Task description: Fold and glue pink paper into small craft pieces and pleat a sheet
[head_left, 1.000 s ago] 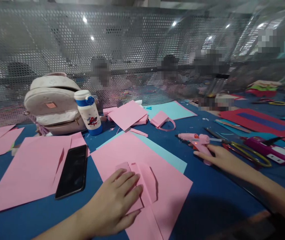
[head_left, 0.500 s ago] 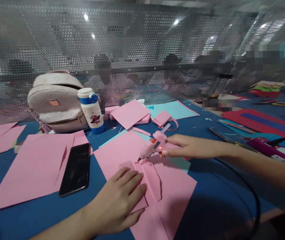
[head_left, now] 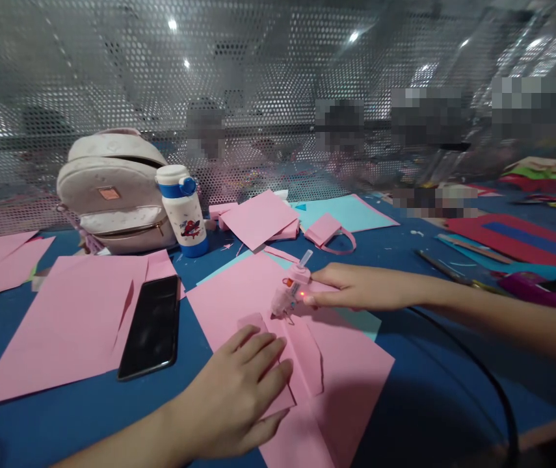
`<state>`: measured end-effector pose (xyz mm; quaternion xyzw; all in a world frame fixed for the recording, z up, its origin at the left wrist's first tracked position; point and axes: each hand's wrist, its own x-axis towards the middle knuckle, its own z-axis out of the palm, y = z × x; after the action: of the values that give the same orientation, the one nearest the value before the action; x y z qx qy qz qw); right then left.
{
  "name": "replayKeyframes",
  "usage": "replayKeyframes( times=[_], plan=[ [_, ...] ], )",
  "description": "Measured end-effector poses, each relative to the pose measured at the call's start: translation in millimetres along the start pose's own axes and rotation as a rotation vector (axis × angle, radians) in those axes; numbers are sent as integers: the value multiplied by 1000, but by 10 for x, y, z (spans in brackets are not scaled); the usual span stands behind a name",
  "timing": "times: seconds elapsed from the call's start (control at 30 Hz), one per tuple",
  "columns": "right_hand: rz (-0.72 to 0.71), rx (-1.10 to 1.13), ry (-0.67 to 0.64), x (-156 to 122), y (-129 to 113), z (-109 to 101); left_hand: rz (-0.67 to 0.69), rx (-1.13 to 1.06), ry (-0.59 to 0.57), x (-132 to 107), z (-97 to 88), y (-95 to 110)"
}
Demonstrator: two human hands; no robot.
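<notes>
My left hand (head_left: 238,390) lies flat, fingers stretched out, over a small folded pink paper piece (head_left: 280,398) and presses it down. Beneath it spreads a large pink sheet (head_left: 350,390). A narrow raised strip of pink paper (head_left: 307,357) stands just right of my fingers. Wrapped round the handle of a pink hot glue gun (head_left: 287,296) is my right hand (head_left: 341,286). The gun's nozzle points down at the top end of the folded piece, close to the paper. A clear glue stick (head_left: 305,259) juts from its back, and a red light glows.
Left of my hands are a black phone (head_left: 151,331) and more pink sheets (head_left: 63,318). A white backpack (head_left: 116,195) and a bottle (head_left: 183,214) stand by the perforated screen (head_left: 268,78). A small pink paper bag (head_left: 324,229) sits behind the gun; its black cable (head_left: 473,364) trails right.
The glue gun has tilted more upright, its back end swinging left, with the nozzle staying near the folded piece's top. My left hand keeps its place on the paper. The view has shifted slightly.
</notes>
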<state>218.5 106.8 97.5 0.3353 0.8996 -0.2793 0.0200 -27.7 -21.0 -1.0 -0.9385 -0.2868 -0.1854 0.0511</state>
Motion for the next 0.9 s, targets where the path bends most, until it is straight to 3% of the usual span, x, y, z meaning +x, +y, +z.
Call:
replayKeyframes(
  times=[0.1, 0.9],
  plan=[
    [16, 10, -58, 4, -5, -5, -1, -8, 16, 4, -5, 3],
    [101, 9, -67, 22, -49, 9, 6, -3, 18, -11, 29, -3]
  ],
)
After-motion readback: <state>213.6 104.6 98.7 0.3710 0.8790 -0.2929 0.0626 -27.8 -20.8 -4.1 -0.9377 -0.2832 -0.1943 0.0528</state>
